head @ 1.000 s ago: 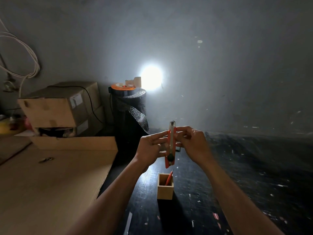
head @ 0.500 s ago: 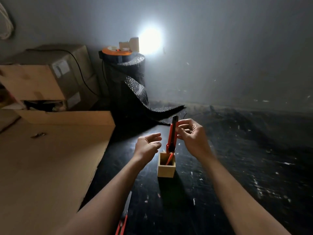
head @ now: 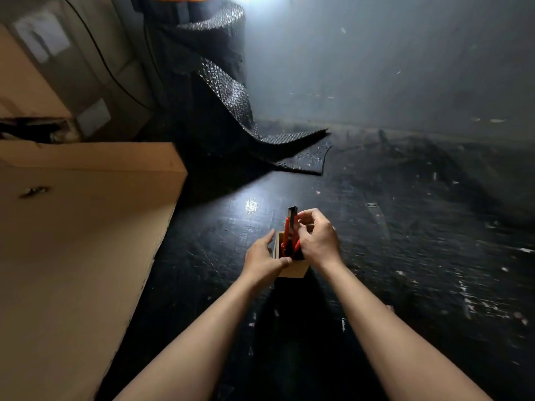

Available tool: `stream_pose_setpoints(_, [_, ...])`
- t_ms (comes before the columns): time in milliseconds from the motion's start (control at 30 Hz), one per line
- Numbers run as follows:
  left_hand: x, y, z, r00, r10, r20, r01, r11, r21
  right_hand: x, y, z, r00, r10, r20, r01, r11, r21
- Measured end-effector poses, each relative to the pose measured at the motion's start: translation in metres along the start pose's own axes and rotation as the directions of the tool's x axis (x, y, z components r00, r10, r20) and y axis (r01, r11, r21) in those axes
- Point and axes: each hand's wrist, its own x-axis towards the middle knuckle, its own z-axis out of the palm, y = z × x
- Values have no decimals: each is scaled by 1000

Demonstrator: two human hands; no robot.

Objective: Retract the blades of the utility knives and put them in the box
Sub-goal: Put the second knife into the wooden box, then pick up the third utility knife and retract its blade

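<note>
1. One red utility knife [head: 290, 230] stands near upright with its lower end inside the small wooden box [head: 293, 269]; its dark upper end projects above the rim. A second red knife body [head: 296, 245] leans in the box beside it.
2. Right hand [head: 318, 241]: fingertips pinched together on the upper part of the standing knife. Left hand [head: 265, 260]: curled against the box's near left corner, thumb at the rim, fingers partly closed on the wall, steadying it.
3. Risk: the box looks light and narrow. A knife released off-centre or pushed sideways could tip it, more so if the left hand lets go first.
4. Risk: the incoming knife may jam against the one already inside and spring back out on release.
5. Risk: I cannot confirm that the blade is fully retracted. An exposed edge could cut the fingers gripping near the top.
6. Hidden: the box interior is in shadow and the right hand covers its far side, so the knives' lower ends and the knife count are not visible.
7. Hard to make out: the dark table top [head: 405, 256] is dim and motion-blurred. No further knives can be seen on it.
8. Surroundings: a cardboard sheet [head: 72, 241] lies left, and a roll of black bubble wrap [head: 214, 82] stands well behind, cut off at the top edge.
</note>
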Motion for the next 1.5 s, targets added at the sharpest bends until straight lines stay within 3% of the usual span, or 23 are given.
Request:
stream_pose_setpoints(300, [19,-20,9,1000,30,-6,-30,999,-45,12,2,14,996,-30,84,44,985,-169])
stream_pose_setpoints(733, [-9,-8,-1,997,16,-73,-22,996,-83,-7,-13,-15,975,-90,203,133,969,-209])
stream_pose_setpoints(967, [-76,-37,-30,975,80,-205,-66,995,75,-55,-29,-10,954,-73,290,155,950,-270])
stream_pose_setpoints(1267, [-147,-116,-62,972,-61,-228,107,975,196,-164,-21,53,824,113,555,89,942,-323])
stream_pose_setpoints(1500, [-179,-173,-66,968,-206,-144,228,959,165,-226,-5,96,719,285,634,-59,934,-353])
